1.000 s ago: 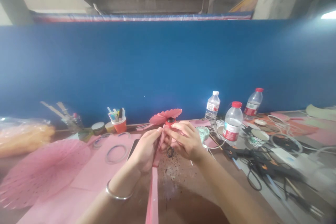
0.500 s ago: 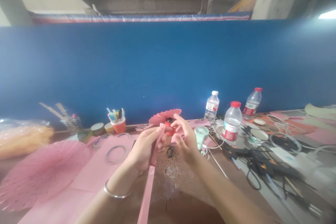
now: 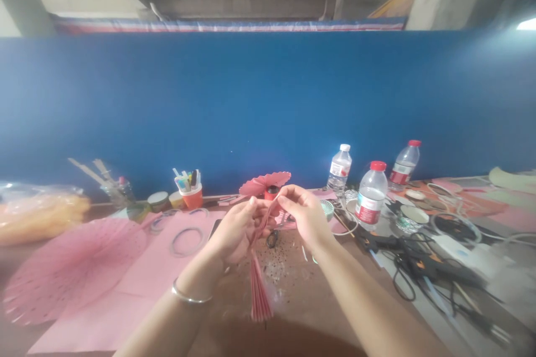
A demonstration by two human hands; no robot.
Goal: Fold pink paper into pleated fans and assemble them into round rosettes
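My left hand (image 3: 238,228), with a silver bangle on its wrist, is closed round a bundle of pleated pink paper (image 3: 260,290). The folds hang below the hand and fan out slightly at the bottom. My right hand (image 3: 305,215) pinches the upper end of the same paper between thumb and forefinger. Just beyond my fingers stand a red container (image 3: 270,193) with a dark top and a small scalloped pink paper fan (image 3: 263,181). A small black loop (image 3: 272,239) lies on the table under my hands, among scattered dark specks.
At left, a large round pleated pink paper (image 3: 75,268) lies by flat pink sheets (image 3: 167,273) and a wire ring (image 3: 186,241). A cup of pens (image 3: 192,197) stands behind. Right are water bottles (image 3: 371,195), a mint fan (image 3: 327,210), and tangled black cables (image 3: 435,268).
The pink paper has turned from a narrow closed strip to show its spread pleats. My right hand has moved from open fingers to a pinch on its upper end.
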